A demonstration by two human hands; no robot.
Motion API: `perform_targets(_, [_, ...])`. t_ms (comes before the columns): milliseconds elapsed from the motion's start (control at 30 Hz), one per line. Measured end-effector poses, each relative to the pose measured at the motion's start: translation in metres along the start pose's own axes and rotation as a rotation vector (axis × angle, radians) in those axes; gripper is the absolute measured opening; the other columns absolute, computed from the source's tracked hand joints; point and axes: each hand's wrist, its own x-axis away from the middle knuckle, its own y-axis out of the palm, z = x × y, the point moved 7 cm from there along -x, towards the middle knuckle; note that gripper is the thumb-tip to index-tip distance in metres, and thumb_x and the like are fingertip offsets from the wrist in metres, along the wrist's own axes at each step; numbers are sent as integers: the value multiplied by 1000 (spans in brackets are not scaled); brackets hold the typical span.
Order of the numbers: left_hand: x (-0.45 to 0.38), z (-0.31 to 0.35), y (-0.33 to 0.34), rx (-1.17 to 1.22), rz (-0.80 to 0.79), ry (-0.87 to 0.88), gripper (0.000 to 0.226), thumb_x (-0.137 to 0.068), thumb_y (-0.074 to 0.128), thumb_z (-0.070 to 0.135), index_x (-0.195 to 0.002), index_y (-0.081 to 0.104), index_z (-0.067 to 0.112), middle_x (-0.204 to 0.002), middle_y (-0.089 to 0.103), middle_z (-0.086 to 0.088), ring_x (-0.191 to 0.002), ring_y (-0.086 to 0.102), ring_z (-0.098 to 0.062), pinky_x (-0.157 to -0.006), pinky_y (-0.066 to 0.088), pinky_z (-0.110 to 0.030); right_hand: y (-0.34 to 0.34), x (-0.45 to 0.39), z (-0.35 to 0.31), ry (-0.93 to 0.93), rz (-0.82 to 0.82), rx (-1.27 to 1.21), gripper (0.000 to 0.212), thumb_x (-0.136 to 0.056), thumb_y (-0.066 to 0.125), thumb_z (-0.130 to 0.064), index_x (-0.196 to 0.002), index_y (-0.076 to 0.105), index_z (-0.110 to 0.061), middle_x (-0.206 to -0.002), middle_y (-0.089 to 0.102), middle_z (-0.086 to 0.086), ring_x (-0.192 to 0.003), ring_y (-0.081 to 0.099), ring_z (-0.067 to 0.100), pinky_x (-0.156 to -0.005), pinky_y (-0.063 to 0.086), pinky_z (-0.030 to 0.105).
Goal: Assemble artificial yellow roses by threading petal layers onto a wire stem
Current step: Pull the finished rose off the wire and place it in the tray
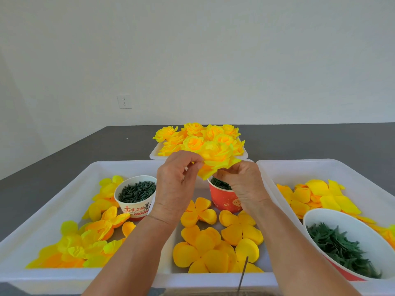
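Both hands hold a yellow rose [218,161] in the air over the middle tray. My left hand [177,184] pinches its left petal edge between thumb and fingers. From below, my right hand [241,182] grips the flower's underside with curled fingers. A thin wire stem [243,274] stands upright near the front edge, apart from both hands. Loose orange-yellow petal layers [215,240] lie flat in the middle tray [213,280]. Finished roses [201,139] fill a small white tray at the back.
The left tray [53,201] holds crinkled yellow petals and a white cup [136,197] of dark green parts. A red cup [224,199] sits behind my right hand. The right tray [320,167] holds more petals and a bowl [346,244] of green leaves.
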Motion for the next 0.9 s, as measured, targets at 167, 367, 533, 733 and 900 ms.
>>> perform_targets(167, [0,1,1,8,-4,9,12,-81,61,5,-91,68,5,-82,60,4,-75,51,8,-67,38,-4,5,3,4,91,-65,-55,10,-74,77,-22,-82,73,-23,-77,71,-13,-77,65,1,-66,47,15])
perform_targets(367, [1,6,3,-138,-33,115,15,-72,68,8,-86,75,7,-77,62,-8,-77,55,-18,-66,44,-32,11,7,-9,-52,-138,46,13,-78,73,-9,-91,74,-10,-86,70,-4,-74,64,-3,-72,49,12])
perform_targets(533, [1,8,1,-146,-2,113,14,-73,71,19,-72,73,5,-76,60,-9,-74,58,-28,-61,47,-35,14,8,-11,-104,-165,10,12,-78,72,-5,-89,73,-10,-80,68,-7,-68,62,-11,-65,44,3])
perform_targets(733, [1,9,4,-79,-45,105,18,-80,65,17,-73,71,2,-78,58,-8,-81,53,-23,-66,46,-36,20,8,-2,20,-218,-64,14,-77,75,-12,-84,71,-24,-82,71,-6,-70,63,-9,-66,47,4])
perform_targets(900, [1,11,3,-76,-48,104,14,-78,66,16,-79,73,4,-78,61,-7,-77,57,-25,-67,49,-39,21,9,1,63,-241,-106,14,-78,74,-9,-84,71,-22,-86,72,-1,-69,63,-10,-63,46,3])
